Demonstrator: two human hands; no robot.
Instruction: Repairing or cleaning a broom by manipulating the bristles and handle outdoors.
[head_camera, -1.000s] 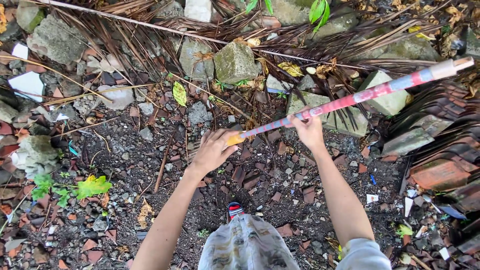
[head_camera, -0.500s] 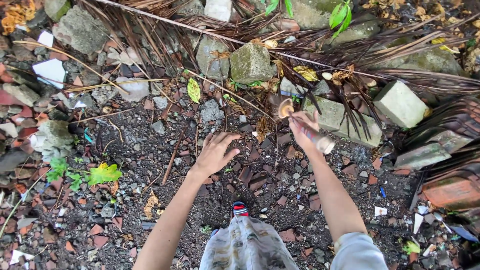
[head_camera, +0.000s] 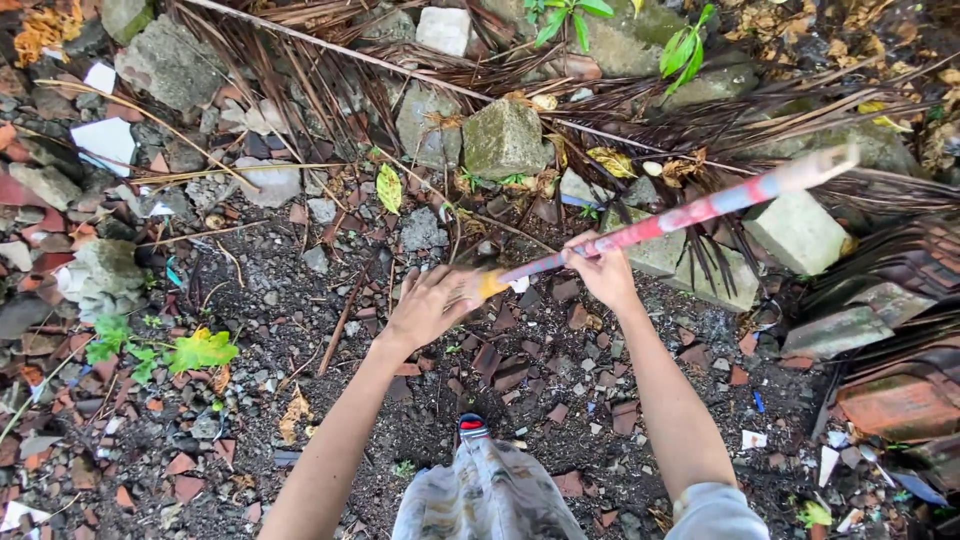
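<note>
Above rubble and dry palm fronds (head_camera: 300, 90), your right hand (head_camera: 598, 272) grips the red-striped pole (head_camera: 690, 212) mid-shaft, fingers closed; your left hand (head_camera: 428, 308) cups its yellow end (blurred, grip unclear). Loose bricks (head_camera: 900, 405) underfoot could trip you.

Stick (head_camera: 690, 212): banded pink-red, pale blue and white, with a yellow-orange end near the left hand (head_camera: 428, 306). Ground (head_camera: 300, 300): dark soil strewn with reddish-brown brick chips. Stones (head_camera: 505, 138): grey, mossy green tint. Leaf (head_camera: 203, 350): yellow-green. Palm fronds (head_camera: 300, 90): dry brown. Trousers (head_camera: 485, 495): mottled grey-beige.
</note>
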